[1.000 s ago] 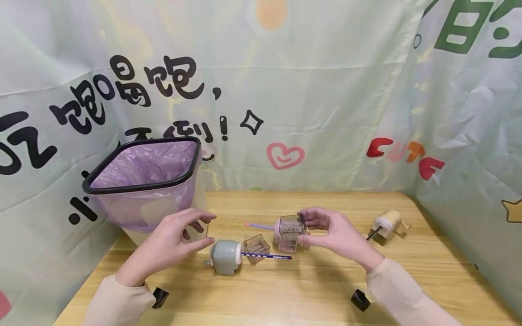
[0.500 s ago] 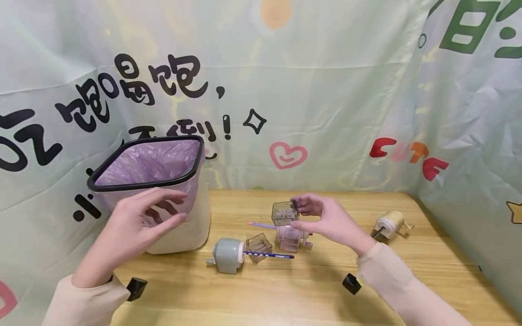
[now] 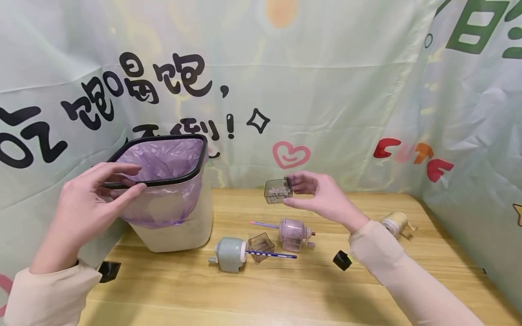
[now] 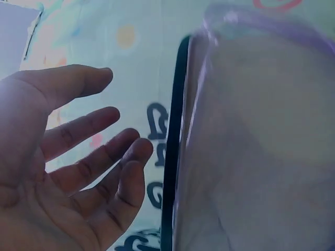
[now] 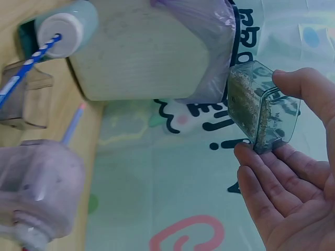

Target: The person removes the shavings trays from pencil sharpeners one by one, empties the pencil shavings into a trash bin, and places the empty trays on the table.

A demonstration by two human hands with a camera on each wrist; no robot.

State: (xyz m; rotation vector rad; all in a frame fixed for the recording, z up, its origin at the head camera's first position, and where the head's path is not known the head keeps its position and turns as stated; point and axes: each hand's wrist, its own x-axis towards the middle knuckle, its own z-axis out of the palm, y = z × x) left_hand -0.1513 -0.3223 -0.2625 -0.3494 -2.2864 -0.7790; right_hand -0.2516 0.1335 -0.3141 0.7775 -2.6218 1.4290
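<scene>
My right hand (image 3: 322, 199) pinches a clear smoky shavings drawer (image 3: 277, 192) between thumb and fingers, raised above the table. Grey pencil shavings lie inside it, seen also in the right wrist view through the drawer's wall (image 5: 242, 102). Below it sits a pink crank pencil sharpener (image 3: 292, 234) with a lilac pencil (image 3: 265, 224) in its front. At the left, my left hand (image 3: 89, 199) holds nothing, its fingers loosely bent and apart, overlapping the near rim of the trash bin (image 3: 183, 180). The left wrist view shows this hand (image 4: 78, 162) beside the bin's dark rim.
The white bin has a purple liner (image 3: 163, 158). A grey-blue sharpener (image 3: 230, 255) with a blue pencil (image 3: 277, 256) stands in front of it, beside another clear drawer (image 3: 261, 242). A beige sharpener (image 3: 396, 222) stands at the right. Printed cloth (image 3: 334, 104) hangs behind the table.
My right hand has lifted the shavings drawer up from the pink sharpener and slightly left. My left hand has moved left and up, from near the grey-blue sharpener to the bin's rim.
</scene>
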